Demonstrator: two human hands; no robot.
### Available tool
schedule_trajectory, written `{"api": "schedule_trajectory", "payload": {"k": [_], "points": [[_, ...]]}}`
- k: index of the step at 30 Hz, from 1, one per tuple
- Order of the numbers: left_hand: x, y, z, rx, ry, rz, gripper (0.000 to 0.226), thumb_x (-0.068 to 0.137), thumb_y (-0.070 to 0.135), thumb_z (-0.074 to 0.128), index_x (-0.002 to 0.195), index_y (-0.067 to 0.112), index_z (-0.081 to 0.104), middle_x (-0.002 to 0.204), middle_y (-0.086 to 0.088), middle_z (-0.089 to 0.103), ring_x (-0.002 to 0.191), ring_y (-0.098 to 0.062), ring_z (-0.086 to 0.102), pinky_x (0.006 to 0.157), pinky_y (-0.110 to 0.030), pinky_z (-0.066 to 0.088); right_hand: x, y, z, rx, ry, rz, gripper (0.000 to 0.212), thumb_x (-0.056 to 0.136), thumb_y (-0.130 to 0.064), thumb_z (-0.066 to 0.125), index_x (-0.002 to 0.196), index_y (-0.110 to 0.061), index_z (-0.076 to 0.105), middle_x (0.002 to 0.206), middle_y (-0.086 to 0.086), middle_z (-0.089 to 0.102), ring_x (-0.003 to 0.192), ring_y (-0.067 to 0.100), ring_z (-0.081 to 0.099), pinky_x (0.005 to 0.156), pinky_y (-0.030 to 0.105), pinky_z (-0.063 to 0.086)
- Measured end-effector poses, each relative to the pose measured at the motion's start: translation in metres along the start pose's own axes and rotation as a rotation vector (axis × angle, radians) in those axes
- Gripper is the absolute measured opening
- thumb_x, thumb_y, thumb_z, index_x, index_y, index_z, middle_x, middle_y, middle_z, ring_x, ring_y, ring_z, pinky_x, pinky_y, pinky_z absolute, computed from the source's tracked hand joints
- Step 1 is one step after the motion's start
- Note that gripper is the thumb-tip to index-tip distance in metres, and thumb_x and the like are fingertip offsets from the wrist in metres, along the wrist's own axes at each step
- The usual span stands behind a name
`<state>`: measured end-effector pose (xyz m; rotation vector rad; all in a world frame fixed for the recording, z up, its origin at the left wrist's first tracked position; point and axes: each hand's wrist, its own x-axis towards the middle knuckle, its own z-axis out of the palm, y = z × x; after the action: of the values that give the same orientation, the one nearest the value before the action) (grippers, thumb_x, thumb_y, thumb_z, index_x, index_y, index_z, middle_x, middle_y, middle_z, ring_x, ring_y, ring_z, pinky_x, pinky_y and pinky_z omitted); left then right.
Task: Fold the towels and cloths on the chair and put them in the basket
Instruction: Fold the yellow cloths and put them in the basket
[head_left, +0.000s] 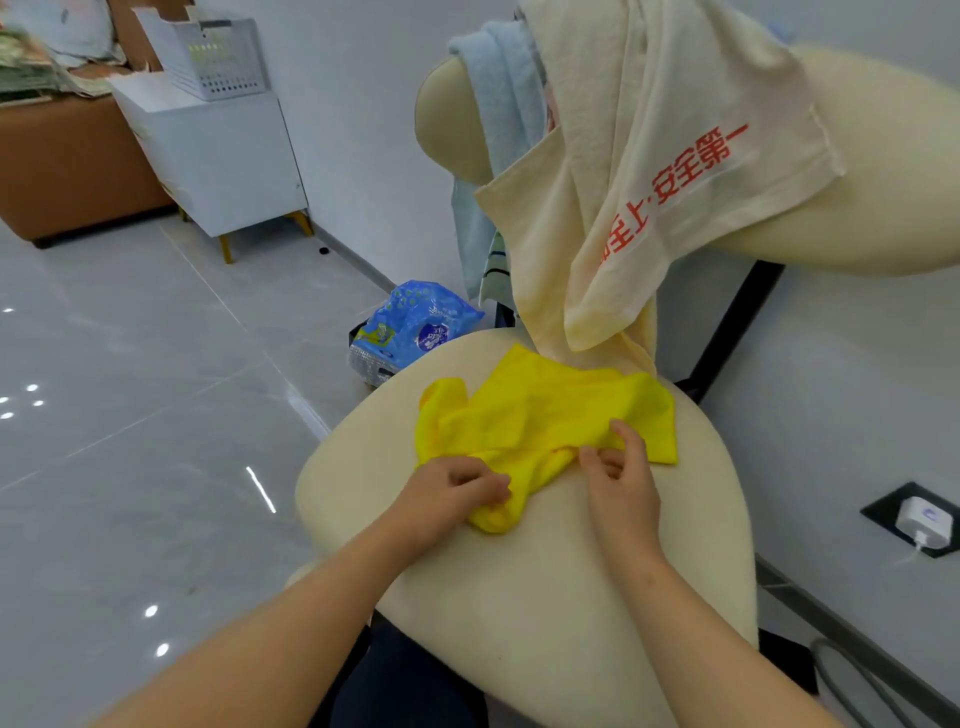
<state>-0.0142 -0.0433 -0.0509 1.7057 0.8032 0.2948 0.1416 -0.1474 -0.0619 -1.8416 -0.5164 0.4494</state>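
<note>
Seat (545, 597): left hand (447, 493), right hand (621, 483) grip yellow cloth (545, 410) near edge.

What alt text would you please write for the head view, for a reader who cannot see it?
The left hand and right hand grip a crumpled yellow cloth on a cream chair seat. A cream towel with red print and a blue towel hang over the chair back. A white basket sits on a cabinet far left.
</note>
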Motion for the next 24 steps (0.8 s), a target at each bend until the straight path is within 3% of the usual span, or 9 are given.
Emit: {"api": "schedule_trajectory", "payload": {"k": [3, 5, 9, 12, 14, 16, 19, 22, 24], "points": [[0.008, 0.001, -0.004, -0.252, 0.513, -0.144, 0.031, 0.090, 0.033, 0.059, 0.064, 0.016, 0.059, 0.060, 0.006, 0.053, 0.067, -0.015, 0.047, 0.064, -0.028, 0.036, -0.002, 0.001, 0.004, -0.180, -0.119, -0.057, 0.044, 0.088, -0.019, 0.061, 0.131, -0.025, 0.053, 0.106, 0.006, 0.061, 0.106, 0.025, 0.052, 0.093, 0.031, 0.040], [0.014, 0.003, -0.001, -0.288, 0.683, -0.224, 0.029, 0.093, 0.031, 0.055, 0.069, 0.014, 0.048, 0.066, 0.000, 0.048, 0.065, -0.018, 0.044, 0.059, -0.029, 0.035, -0.002, 0.003, 0.004, -0.321, -0.166, -0.092, 0.039, 0.088, -0.015, 0.059, 0.127, -0.022, 0.057, 0.118, 0.009, 0.059, 0.117, 0.027, 0.045, 0.102, 0.029, 0.031], [0.020, 0.009, 0.008, -0.142, 0.618, -0.163, 0.023, 0.084, 0.031, 0.068, 0.089, 0.017, 0.051, 0.085, 0.002, 0.052, 0.074, -0.012, 0.050, 0.065, -0.030, 0.044, 0.001, 0.005, 0.002, -0.372, -0.202, -0.099, 0.030, 0.088, -0.014, 0.060, 0.117, -0.023, 0.064, 0.121, 0.006, 0.057, 0.119, 0.025, 0.042, 0.102, 0.025, 0.027], [0.025, -0.002, 0.002, -0.018, 0.623, -0.132, 0.023, 0.077, 0.019, 0.073, 0.088, 0.025, 0.054, 0.100, -0.003, 0.053, 0.091, -0.023, 0.054, 0.082, -0.040, 0.049, 0.005, 0.002, 0.000, -0.109, -0.179, 0.028, 0.019, 0.087, -0.013, 0.063, 0.103, -0.022, 0.067, 0.103, 0.000, 0.062, 0.106, 0.020, 0.055, 0.089, 0.023, 0.043], [0.025, -0.007, 0.003, -0.013, 0.643, -0.140, 0.026, 0.076, 0.014, 0.072, 0.078, 0.032, 0.053, 0.096, -0.004, 0.056, 0.091, -0.029, 0.058, 0.082, -0.045, 0.050, 0.007, -0.001, -0.005, 0.042, -0.181, 0.110, 0.014, 0.088, -0.012, 0.061, 0.099, -0.021, 0.066, 0.093, -0.006, 0.061, 0.090, 0.010, 0.057, 0.073, 0.012, 0.041], [0.024, -0.006, 0.005, -0.035, 0.642, -0.140, 0.026, 0.077, 0.010, 0.068, 0.072, 0.032, 0.056, 0.086, -0.002, 0.057, 0.089, -0.032, 0.060, 0.079, -0.046, 0.053, 0.008, 0.000, -0.007, 0.092, -0.171, 0.132, 0.012, 0.088, -0.013, 0.062, 0.097, -0.020, 0.066, 0.089, -0.010, 0.060, 0.082, 0.002, 0.054, 0.068, 0.010, 0.039], [0.032, 0.018, -0.004, -0.096, 0.728, -0.125, 0.034, 0.080, 0.001, 0.059, 0.066, 0.032, 0.059, 0.076, 0.012, 0.055, 0.093, -0.025, 0.058, 0.082, -0.033, 0.046, 0.007, -0.002, -0.005, 0.098, -0.167, 0.141, 0.013, 0.086, -0.012, 0.064, 0.094, -0.022, 0.065, 0.083, -0.009, 0.059, 0.078, 0.004, 0.053, 0.066, 0.011, 0.039], [0.032, 0.062, -0.010, -0.054, 0.729, 0.200, 0.037, 0.077, -0.003, 0.055, 0.067, 0.033, 0.058, 0.077, 0.021, 0.058, 0.083, 0.003, 0.057, 0.080, -0.018, 0.042, 0.009, -0.003, -0.006, 0.147, -0.151, 0.153, 0.013, 0.087, -0.011, 0.062, 0.097, -0.020, 0.064, 0.085, -0.008, 0.060, 0.079, 0.004, 0.054, 0.068, 0.009, 0.040], [0.021, 0.077, -0.003, 0.113, 0.437, 0.475, 0.025, 0.070, 0.002, 0.055, 0.071, 0.025, 0.062, 0.074, 0.024, 0.057, 0.075, 0.014, 0.054, 0.074, -0.007, 0.040, 0.009, -0.005, -0.008, 0.265, -0.109, 0.176, 0.012, 0.089, -0.015, 0.059, 0.097, -0.022, 0.064, 0.090, -0.001, 0.065, 0.086, 0.012, 0.059, 0.080, 0.020, 0.046]]}}
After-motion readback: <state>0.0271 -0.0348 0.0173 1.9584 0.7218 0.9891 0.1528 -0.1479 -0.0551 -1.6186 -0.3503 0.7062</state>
